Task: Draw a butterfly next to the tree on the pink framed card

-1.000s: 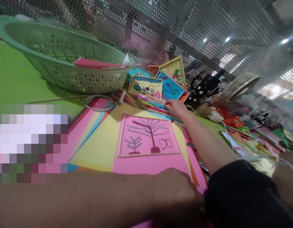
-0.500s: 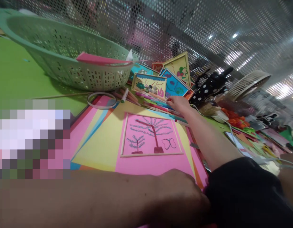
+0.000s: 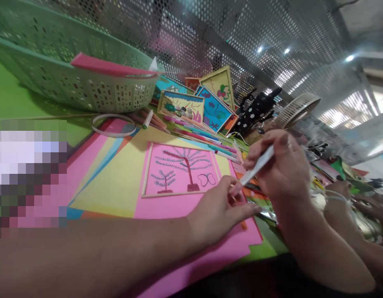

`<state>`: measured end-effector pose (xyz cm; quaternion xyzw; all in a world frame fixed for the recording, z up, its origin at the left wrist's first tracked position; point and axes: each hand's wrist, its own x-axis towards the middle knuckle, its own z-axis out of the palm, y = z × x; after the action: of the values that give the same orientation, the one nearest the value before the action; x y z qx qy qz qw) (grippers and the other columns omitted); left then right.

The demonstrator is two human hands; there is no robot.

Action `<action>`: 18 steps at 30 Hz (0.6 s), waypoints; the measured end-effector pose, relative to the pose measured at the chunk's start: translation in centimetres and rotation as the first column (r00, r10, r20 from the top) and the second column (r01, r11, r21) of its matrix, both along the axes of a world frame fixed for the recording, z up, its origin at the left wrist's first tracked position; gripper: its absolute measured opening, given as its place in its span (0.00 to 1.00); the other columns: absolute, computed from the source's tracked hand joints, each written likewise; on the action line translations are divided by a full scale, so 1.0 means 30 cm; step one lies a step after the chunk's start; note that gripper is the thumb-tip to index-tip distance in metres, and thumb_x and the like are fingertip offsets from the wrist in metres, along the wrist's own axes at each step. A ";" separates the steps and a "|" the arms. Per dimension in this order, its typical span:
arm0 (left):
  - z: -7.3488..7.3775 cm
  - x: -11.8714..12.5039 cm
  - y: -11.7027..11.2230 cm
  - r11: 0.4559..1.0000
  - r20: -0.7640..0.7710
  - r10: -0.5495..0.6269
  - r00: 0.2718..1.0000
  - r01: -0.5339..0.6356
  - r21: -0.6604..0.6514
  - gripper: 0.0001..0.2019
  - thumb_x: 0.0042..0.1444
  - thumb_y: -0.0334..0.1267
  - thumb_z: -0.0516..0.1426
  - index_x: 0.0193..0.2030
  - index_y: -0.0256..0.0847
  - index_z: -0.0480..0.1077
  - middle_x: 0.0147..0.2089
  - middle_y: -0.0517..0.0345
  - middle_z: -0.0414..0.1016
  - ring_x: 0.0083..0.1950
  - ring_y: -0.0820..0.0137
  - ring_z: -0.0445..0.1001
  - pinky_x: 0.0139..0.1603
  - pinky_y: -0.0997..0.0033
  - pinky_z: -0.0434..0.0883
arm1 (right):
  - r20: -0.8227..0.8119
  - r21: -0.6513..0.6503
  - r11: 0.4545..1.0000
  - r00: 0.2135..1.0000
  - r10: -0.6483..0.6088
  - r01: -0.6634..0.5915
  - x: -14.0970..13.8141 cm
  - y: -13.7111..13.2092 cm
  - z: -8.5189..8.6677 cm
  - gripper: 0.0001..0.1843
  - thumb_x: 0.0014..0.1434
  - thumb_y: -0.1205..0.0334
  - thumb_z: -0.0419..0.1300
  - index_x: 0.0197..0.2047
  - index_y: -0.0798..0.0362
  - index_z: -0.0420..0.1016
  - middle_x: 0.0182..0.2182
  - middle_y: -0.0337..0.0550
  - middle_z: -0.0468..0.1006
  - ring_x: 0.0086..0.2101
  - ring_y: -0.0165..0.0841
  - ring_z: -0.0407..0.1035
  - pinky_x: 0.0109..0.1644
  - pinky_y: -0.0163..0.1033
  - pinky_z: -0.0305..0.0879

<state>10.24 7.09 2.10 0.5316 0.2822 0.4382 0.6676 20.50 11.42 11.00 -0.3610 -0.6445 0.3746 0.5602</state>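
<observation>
My right hand grips a white felt-tip pen, which slants down to the left. At its lower, pinkish end, my left hand has its fingers curled around the tip, thumb stretched out to the right. Whether the pink part is a cap is blurred. Beside my left hand lies a pink picture in a thin wooden frame, with a drawn palm tree, a small plant and a butterfly outline. It rests on fanned pink, yellow, blue and orange paper sheets.
Several coloured pens lie behind the picture, near a tape-like ring. Framed pictures lean farther back. A green basket stands left; a fan stands right. Another person's hands are at the far right.
My right hand has come back from the pens with a felt-tip pen. My left hand has risen from the near edge and closed on the pen's lower end. The view has shifted right.
</observation>
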 end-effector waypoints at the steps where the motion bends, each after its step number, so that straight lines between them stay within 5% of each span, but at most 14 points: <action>1: 0.004 -0.003 0.002 1.000 -0.046 0.017 0.999 -0.016 0.023 0.16 0.53 0.46 0.63 0.34 0.41 0.60 0.29 0.66 0.63 0.29 0.74 0.62 0.29 0.74 0.58 | -0.009 -0.041 0.999 1.000 0.004 -0.004 -0.001 -0.012 -0.025 0.18 0.49 0.44 0.68 0.27 0.48 0.69 0.18 0.31 0.73 0.18 0.26 0.68 0.21 0.32 0.66; 5: 0.017 -0.009 0.007 0.996 -0.168 0.022 0.986 -0.007 0.089 0.16 0.60 0.41 0.56 0.25 0.41 0.56 0.25 0.66 0.58 0.28 0.73 0.59 0.29 0.72 0.55 | -0.037 -0.114 0.983 0.989 0.143 -0.146 0.001 -0.023 -0.110 0.20 0.50 0.43 0.67 0.24 0.50 0.69 0.19 0.33 0.75 0.21 0.29 0.72 0.27 0.35 0.71; 11: 0.021 -0.007 0.020 0.994 -0.266 -0.081 0.961 0.096 0.043 0.11 0.59 0.37 0.55 0.26 0.40 0.62 0.27 0.64 0.63 0.33 0.70 0.67 0.35 0.72 0.62 | 0.011 -0.169 0.903 0.916 0.402 -0.394 0.033 -0.021 -0.171 0.28 0.59 0.42 0.57 0.16 0.51 0.67 0.24 0.42 0.79 0.33 0.35 0.76 0.43 0.43 0.73; 15: 0.024 0.004 0.017 0.988 -0.251 -0.134 0.959 0.149 0.040 0.07 0.58 0.42 0.58 0.36 0.41 0.72 0.33 0.61 0.72 0.42 0.66 0.71 0.42 0.71 0.67 | -0.066 -0.102 0.816 0.822 0.565 -0.569 0.054 -0.027 -0.168 0.30 0.64 0.45 0.51 0.15 0.51 0.59 0.16 0.37 0.71 0.26 0.32 0.73 0.40 0.41 0.71; 18: 0.025 0.015 0.010 0.962 -0.196 -0.265 0.944 0.246 -0.118 0.13 0.58 0.46 0.58 0.31 0.39 0.72 0.21 0.62 0.67 0.30 0.69 0.70 0.31 0.72 0.67 | -0.172 -0.089 0.771 0.772 0.612 -0.630 0.059 -0.034 -0.161 0.31 0.66 0.47 0.49 0.15 0.51 0.50 0.11 0.33 0.60 0.21 0.28 0.68 0.39 0.38 0.70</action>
<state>10.70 7.37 2.86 0.5756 0.2996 0.2760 0.7091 22.26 10.40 6.17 -0.1405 -0.6607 0.6066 0.4192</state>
